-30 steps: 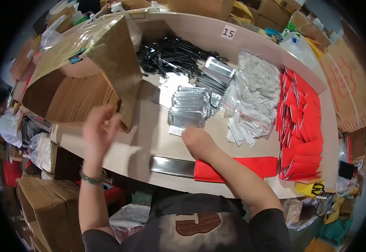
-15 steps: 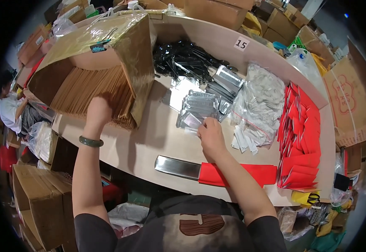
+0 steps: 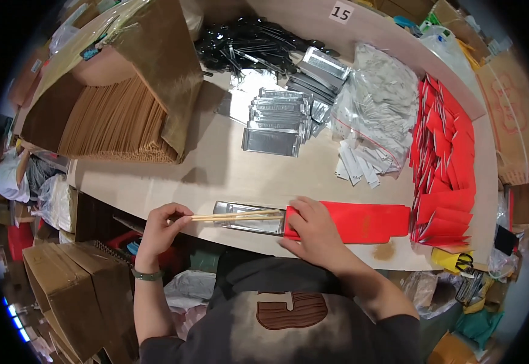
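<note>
A pair of pale wooden chopsticks (image 3: 234, 216) is pinched at its left end by my left hand (image 3: 162, 233). The chopsticks reach over a shallow silver metal tray (image 3: 223, 208), on which a shiny packet (image 3: 264, 224) seems to lie, partly covered. The tray's right end goes into the mouth of a red paper sleeve (image 3: 361, 222), lying flat along the table's front edge. My right hand (image 3: 314, 227) grips the sleeve around that mouth, thumb at the near edge and fingers at the far edge.
An open cardboard box (image 3: 167, 79) packed with thin brown sticks stands left. Behind are a heap of black cutlery (image 3: 252, 45), silver packets (image 3: 276, 121), a plastic bag of white strips (image 3: 380, 97) and loose strips (image 3: 355, 164). Red sleeves (image 3: 443, 164) pile at right, near scissors (image 3: 463, 262).
My left hand has come out of the box toward me and now holds chopsticks. My right hand has moved from the silver packets to the red sleeve. The view has shifted.
</note>
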Available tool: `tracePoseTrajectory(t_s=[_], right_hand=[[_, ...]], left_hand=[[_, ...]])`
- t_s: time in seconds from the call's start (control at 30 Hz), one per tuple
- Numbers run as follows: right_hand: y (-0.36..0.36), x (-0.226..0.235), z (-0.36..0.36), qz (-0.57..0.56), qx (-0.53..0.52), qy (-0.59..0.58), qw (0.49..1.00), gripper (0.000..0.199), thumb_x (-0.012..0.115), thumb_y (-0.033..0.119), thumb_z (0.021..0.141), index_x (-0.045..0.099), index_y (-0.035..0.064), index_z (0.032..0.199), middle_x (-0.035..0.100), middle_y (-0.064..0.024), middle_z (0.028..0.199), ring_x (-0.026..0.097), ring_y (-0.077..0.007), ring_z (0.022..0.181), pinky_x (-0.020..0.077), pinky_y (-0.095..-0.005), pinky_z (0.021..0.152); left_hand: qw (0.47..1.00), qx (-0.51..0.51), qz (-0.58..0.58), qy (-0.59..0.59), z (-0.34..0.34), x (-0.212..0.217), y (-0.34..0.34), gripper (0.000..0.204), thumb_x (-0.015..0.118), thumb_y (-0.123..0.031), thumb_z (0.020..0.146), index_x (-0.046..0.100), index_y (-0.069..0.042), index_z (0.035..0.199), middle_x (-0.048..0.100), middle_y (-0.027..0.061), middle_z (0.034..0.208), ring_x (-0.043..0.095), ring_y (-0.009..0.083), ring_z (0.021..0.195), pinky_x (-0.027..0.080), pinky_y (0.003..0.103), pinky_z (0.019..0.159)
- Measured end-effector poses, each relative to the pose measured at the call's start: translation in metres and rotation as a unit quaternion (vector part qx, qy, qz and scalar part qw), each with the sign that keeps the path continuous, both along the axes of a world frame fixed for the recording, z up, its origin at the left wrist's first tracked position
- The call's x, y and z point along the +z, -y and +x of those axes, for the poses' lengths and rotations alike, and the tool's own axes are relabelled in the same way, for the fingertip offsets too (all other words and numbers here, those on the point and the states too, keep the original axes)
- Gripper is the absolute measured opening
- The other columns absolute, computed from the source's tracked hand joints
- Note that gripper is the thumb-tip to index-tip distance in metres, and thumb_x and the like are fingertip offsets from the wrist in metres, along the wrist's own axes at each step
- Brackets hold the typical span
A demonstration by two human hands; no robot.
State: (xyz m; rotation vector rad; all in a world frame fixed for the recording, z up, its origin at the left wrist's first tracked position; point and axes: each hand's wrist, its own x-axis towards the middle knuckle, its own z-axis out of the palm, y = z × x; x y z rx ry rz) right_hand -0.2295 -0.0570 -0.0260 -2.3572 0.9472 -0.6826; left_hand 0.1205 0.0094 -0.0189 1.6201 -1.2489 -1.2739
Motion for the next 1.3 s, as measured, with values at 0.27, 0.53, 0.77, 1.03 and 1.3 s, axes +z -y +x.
tracePoseTrajectory(t_s=[0.27, 0.53, 0.77, 1.03, 1.3], right_hand=[[-0.009, -0.006, 0.002, -0.036, 0.012, -0.089, 0.995, 0.037, 0.079, 0.019, 0.074, 0.06, -0.0015, 0.098, 0.053, -0.0258, 0.129, 0.051, -0.0417, 0.118, 0.0438, -0.048, 0.098], [-0.005, -0.016, 0.004, -0.061, -0.004, -0.073, 0.995, 0.044, 0.077, 0.02, 0.072, 0.059, 0.0013, 0.108, 0.055, -0.024, 0.126, 0.054, -0.0401, 0.114, 0.0452, -0.0484, 0.096], [0.011, 0.038, 0.011, -0.122, 0.138, -0.011, 0.983, 0.011, 0.06, 0.016, 0.083, 0.057, 0.0053, 0.082, 0.056, -0.0154, 0.085, 0.06, -0.0327, 0.081, 0.0503, -0.0452, 0.067], [0.102, 0.105, -0.182, -0.186, -0.147, -0.152, 0.96, 0.038, 0.082, 0.024, 0.073, 0.068, 0.0041, 0.103, 0.053, -0.0229, 0.131, 0.047, -0.0422, 0.127, 0.0394, -0.0508, 0.106], [0.036, -0.003, -0.076, -0.014, 0.123, -0.158, 0.98, 0.045, 0.069, 0.042, 0.075, 0.066, 0.0018, 0.097, 0.053, -0.0268, 0.127, 0.049, -0.0432, 0.121, 0.0365, -0.0497, 0.104]], left_hand=[[0.93, -0.044, -0.254, 0.262, -0.125, -0.026, 0.03, 0.022, 0.075, -0.005, 0.078, 0.067, -0.001, 0.098, 0.063, 0.0112, 0.098, 0.063, 0.0295, 0.089, 0.051, 0.037, 0.081], [0.973, -0.119, -0.168, 0.103, -0.169, -0.012, 0.025, 0.044, 0.068, -0.007, 0.082, 0.055, -0.001, 0.124, 0.06, 0.0192, 0.113, 0.059, 0.0378, 0.104, 0.049, 0.041, 0.091], [0.795, -0.181, -0.334, 0.472, -0.098, -0.002, 0.037, 0.034, 0.073, -0.009, 0.06, 0.058, -0.009, 0.091, 0.055, 0.0096, 0.076, 0.056, 0.0311, 0.073, 0.043, 0.04, 0.067], [0.973, -0.175, 0.008, 0.148, -0.124, 0.013, 0.042, 0.039, 0.08, -0.015, 0.07, 0.06, -0.001, 0.1, 0.066, 0.0145, 0.093, 0.066, 0.0304, 0.086, 0.051, 0.038, 0.076], [0.924, -0.378, -0.051, -0.028, -0.222, 0.003, 0.039, 0.042, 0.076, -0.014, 0.072, 0.057, -0.003, 0.107, 0.056, 0.0195, 0.118, 0.061, 0.0355, 0.1, 0.05, 0.04, 0.084]])
